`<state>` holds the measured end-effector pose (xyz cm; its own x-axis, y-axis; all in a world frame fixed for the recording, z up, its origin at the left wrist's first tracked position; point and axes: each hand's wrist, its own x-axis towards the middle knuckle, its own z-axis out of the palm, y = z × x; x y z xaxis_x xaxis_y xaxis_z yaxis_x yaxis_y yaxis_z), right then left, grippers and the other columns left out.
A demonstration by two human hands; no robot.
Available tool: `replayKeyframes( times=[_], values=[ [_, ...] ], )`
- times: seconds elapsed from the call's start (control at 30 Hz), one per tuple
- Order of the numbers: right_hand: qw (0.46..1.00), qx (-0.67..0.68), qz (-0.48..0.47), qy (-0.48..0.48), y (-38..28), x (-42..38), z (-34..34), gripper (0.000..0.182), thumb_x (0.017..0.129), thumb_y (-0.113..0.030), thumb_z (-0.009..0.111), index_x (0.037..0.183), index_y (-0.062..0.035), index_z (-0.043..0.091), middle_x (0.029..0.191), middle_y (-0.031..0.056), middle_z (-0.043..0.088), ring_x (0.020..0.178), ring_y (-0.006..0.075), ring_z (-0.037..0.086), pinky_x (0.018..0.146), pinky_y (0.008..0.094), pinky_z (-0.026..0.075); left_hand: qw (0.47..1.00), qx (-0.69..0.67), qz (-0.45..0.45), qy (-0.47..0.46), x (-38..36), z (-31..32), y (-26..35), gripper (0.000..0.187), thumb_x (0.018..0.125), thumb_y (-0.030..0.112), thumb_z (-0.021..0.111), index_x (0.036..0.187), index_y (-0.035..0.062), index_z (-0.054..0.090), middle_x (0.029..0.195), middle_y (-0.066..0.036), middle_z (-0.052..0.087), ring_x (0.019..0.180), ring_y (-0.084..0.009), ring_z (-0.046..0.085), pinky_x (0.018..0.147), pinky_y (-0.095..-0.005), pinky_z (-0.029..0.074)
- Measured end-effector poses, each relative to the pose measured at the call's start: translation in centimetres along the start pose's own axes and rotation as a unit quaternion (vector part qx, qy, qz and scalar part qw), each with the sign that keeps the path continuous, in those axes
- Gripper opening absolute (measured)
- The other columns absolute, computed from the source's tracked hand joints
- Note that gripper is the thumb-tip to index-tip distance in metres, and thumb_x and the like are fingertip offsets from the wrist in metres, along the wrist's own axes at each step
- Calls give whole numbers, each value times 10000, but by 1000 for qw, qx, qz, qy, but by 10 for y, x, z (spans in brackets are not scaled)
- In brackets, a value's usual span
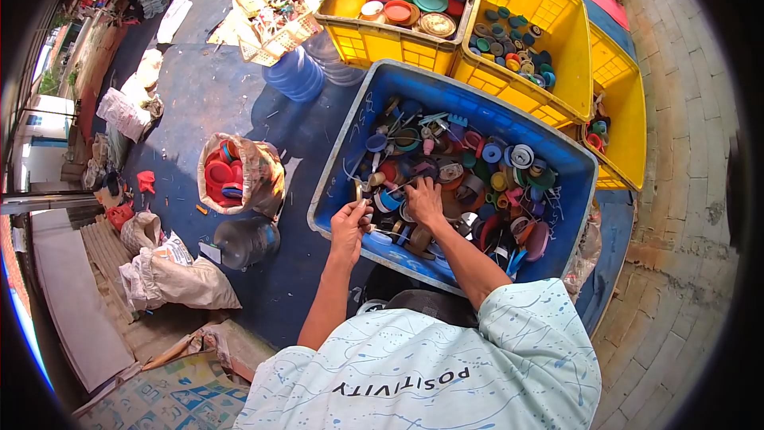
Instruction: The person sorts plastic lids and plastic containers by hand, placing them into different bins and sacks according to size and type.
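A large blue crate (pixel 589 191) full of mixed plastic caps and lids stands right in front of me. My left hand (pixel 350 227) is over its left edge, fingers pinched on a small yellowish piece (pixel 359 191). Inside the crate, my right hand (pixel 425 201) reaches down into the caps, its fingertips hidden among them; whether it grips anything cannot be made out. Near it lie a white-and-blue cap (pixel 388 201), a dark brown ring (pixel 469 188) and a pink lid (pixel 537 240).
Yellow crates (pixel 398 44) with sorted lids stand behind the blue one. An open sack (pixel 267 175) of red pieces is at the left, beside a dark bottle (pixel 247 243). Further back are a cream basket (pixel 263 52) and blue bottles (pixel 294 76). White sacks (pixel 187 279) lie lower left.
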<state>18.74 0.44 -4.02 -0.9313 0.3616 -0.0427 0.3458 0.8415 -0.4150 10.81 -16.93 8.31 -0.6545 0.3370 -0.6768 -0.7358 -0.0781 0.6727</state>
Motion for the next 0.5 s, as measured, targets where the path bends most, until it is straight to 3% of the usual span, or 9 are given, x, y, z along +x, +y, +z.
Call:
replayKeyframes(
  times=[0.37,0.5],
  values=[
    [998,-28,12,-57,5,-11,-15,182,822,-141,484,871,-44,630,944,155,577,950,313,503,759,429,392,993,113,20,-19,25,16,5,149,892,202,651,947,66,629,827,7,642,642,-38,517,588,-188,417],
    [997,-27,-1,-65,13,-28,-24,178,796,-152,536,914,-46,616,899,140,607,903,313,535,746,442,402,982,177,60,-33,45,36,5,175,887,187,652,977,39,629,815,0,640,623,-46,501,566,-191,399]
  ],
)
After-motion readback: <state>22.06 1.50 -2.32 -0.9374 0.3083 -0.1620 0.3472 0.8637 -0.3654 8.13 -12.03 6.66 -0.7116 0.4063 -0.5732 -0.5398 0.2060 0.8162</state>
